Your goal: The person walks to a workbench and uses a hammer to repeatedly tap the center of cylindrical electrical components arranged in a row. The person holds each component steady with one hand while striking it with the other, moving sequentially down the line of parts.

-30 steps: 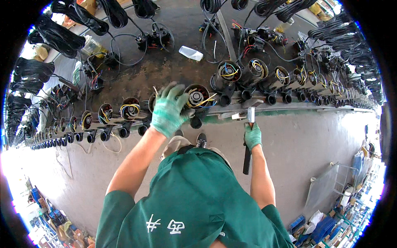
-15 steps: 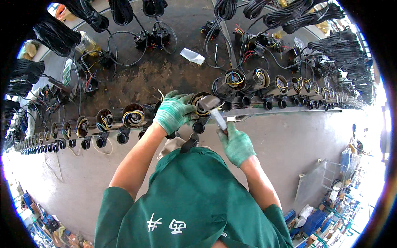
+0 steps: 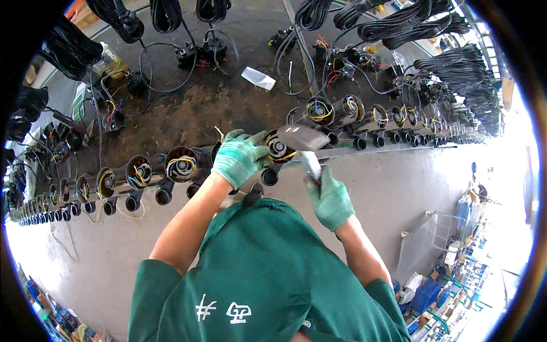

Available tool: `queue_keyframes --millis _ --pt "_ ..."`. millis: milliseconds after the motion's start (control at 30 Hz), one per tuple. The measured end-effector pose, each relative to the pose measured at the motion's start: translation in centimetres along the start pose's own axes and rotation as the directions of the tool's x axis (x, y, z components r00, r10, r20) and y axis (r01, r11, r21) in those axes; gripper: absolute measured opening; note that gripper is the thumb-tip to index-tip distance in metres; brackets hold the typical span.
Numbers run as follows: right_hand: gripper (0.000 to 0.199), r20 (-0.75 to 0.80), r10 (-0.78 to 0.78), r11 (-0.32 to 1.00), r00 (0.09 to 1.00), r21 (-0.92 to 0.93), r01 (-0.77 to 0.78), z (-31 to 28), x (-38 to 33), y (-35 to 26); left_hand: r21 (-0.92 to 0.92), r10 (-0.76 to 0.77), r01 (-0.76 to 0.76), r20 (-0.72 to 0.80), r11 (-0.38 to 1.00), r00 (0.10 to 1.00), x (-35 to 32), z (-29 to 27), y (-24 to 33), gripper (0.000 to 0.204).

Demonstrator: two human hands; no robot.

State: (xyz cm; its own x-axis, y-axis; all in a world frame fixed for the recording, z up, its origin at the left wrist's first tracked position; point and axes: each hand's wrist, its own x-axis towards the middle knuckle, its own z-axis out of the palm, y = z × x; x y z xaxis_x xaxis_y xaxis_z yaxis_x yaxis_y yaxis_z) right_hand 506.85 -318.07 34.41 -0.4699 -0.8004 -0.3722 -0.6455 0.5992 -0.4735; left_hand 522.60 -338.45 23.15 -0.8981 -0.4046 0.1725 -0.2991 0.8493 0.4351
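My left hand [image 3: 239, 158], in a green-and-white knit glove, is closed on the side of a round black motor housing [image 3: 280, 148]. The housing's open end faces me, with a ringed metal centre and yellow wire at its rim. A short black tube [image 3: 269, 176] sticks out below it. In my right hand [image 3: 331, 200], also gloved, is a hammer [image 3: 304, 138], gripped by its handle. Its broad grey head, slightly blurred, hangs just right of the housing's opening and overlaps its edge in the view. My left palm hides part of a neighbouring housing.
Similar housings [image 3: 182, 164] line the front edge of the dark, stained workbench [image 3: 188, 108] on both sides. Bundled black cables [image 3: 399, 25] hang along the back. Wired black switch parts [image 3: 214, 48] and a clear plastic piece [image 3: 258, 78] lie on the bench. A wheeled cart [image 3: 421, 242] stands behind at right.
The hammer head has moved off the housing's opening to the right, showing more of the inside. My left hand stays on the housing. The whole view has shifted slightly.
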Motion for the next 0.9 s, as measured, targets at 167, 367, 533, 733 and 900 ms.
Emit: queue_keyframes --millis 167,367,533,733,900 --pt "0.032 -0.030 0.076 0.997 0.997 -0.012 -0.076 1.6 2.8 2.8 -0.005 -0.015 0.016 0.058 1.000 0.998 0.1 0.2 -0.3 0.026" --pt "0.032 -0.250 -0.055 0.972 0.967 0.210 0.109 0.4 -0.7 -0.7 0.002 -0.003 0.003 -0.001 1.000 1.000 -0.2 0.4 -0.3 0.028" --pt "0.032 0.010 0.098 0.994 0.995 -0.046 -0.097 3.6 1.8 2.3 -0.015 0.008 -0.008 0.019 1.000 1.000 -0.1 0.2 -0.1 0.028" --pt "0.034 -0.092 0.080 0.981 0.993 0.182 -0.063 -0.2 -0.4 -1.5 -0.005 -0.011 0.012 0.015 1.000 1.000 0.0 0.0 -0.1 0.028" --pt "0.036 -0.032 0.088 0.996 0.996 0.032 -0.087 2.3 -0.1 -0.6 -0.005 -0.002 0.002 0.024 1.000 1.000 -0.1 0.1 -0.4 0.030"
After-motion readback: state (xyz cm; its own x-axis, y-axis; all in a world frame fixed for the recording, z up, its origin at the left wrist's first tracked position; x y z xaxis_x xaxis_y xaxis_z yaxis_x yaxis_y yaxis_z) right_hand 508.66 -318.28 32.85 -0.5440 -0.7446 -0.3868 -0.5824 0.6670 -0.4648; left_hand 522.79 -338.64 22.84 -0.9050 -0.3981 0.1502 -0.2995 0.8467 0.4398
